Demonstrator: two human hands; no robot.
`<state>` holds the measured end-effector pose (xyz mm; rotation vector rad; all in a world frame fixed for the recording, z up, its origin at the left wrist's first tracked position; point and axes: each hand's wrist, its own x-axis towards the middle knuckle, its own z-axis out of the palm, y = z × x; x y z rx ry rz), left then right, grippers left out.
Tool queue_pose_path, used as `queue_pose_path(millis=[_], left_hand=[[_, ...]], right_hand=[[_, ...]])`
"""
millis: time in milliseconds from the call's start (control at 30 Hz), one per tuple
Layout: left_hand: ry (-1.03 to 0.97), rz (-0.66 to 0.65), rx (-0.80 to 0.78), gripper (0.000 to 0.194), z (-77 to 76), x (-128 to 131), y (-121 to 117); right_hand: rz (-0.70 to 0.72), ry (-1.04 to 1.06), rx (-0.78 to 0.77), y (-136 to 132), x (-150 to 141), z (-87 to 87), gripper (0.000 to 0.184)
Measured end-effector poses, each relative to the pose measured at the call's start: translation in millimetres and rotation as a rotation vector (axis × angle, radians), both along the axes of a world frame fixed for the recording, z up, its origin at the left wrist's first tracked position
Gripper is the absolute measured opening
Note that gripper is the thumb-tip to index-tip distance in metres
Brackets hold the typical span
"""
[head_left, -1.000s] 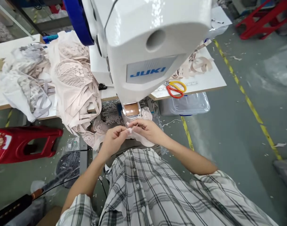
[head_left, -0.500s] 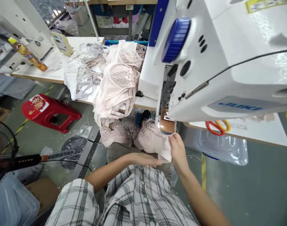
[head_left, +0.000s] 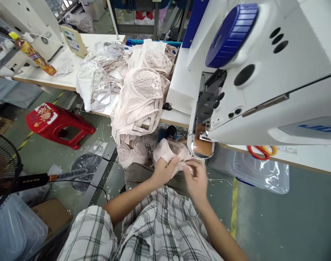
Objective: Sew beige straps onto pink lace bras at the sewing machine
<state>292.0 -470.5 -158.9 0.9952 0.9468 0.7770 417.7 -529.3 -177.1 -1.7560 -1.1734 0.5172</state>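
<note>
A pale pink lace bra (head_left: 165, 149) is held in front of my lap, just below the tip of the white sewing machine (head_left: 247, 112). My left hand (head_left: 165, 172) grips its fabric with thumb and fingers. Close beside it, my right hand (head_left: 196, 179) pinches the edge of the same bra, fingers curled. Part of the cloth is hidden behind both hands. Another pink bra (head_left: 132, 152) hangs over my knee at the left. Above it, a pile of pink bras (head_left: 143, 87) drapes over the table edge.
White bras (head_left: 93, 81) lie left of the pile. Red-handled scissors (head_left: 259, 153) rest at the right table edge, above a clear plastic bin (head_left: 260, 170). A red stool (head_left: 58, 125) and a fan (head_left: 3, 170) stand on the left. A drink bottle (head_left: 33, 54) lies on the far table.
My left hand has risen and closed on the bra. My right hand has moved left and down from the machine's tip, bringing the fabric in front of me. The view has shifted slightly.
</note>
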Motion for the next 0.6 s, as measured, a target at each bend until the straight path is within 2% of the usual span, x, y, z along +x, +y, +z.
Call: queue_pose_path(millis=[67,167,233,267,333,400,467,533,600], left_hand=[[0.120,-0.229,0.132,0.036,14.5,-14.5,10.6],[0.352,-0.551,0.329,0.038,33.0,-25.8,21.7],[0.427,-0.637,0.354,0.039,41.2,-26.4,25.6],[0.428,-0.656,0.344,0.037,44.2,-25.7,27.0],[0.368,-0.641,0.294,0.028,49.0,-24.4,29.7],[0.300,-0.570,0.206,0.023,52.5,-23.5,32.2],[0.271,-0.472,0.110,0.026,54.0,-21.9,33.9],[0.247,-0.358,0.022,0.031,52.4,-17.9,33.5],[0.191,-0.251,-0.055,0.032,48.2,-10.9,30.4]], right_hand=[[0.095,-0.169,0.052,-0.4,19.5,11.4,0.027],[0.467,-0.206,-0.022,2.0,40.8,30.0,0.021],[0.655,-0.158,-0.130,2.8,47.8,39.3,0.013],[0.677,-0.138,-0.173,2.5,50.2,42.2,0.011],[0.580,-0.119,-0.220,0.4,54.9,44.8,0.012],[0.340,-0.127,-0.200,-3.3,60.5,44.5,0.012],[0.110,-0.153,-0.148,-7.9,65.2,43.6,0.010],[0.046,-0.170,-0.092,-12.6,65.5,43.6,0.011],[0.113,-0.178,-0.025,-15.6,60.2,44.3,0.011]])
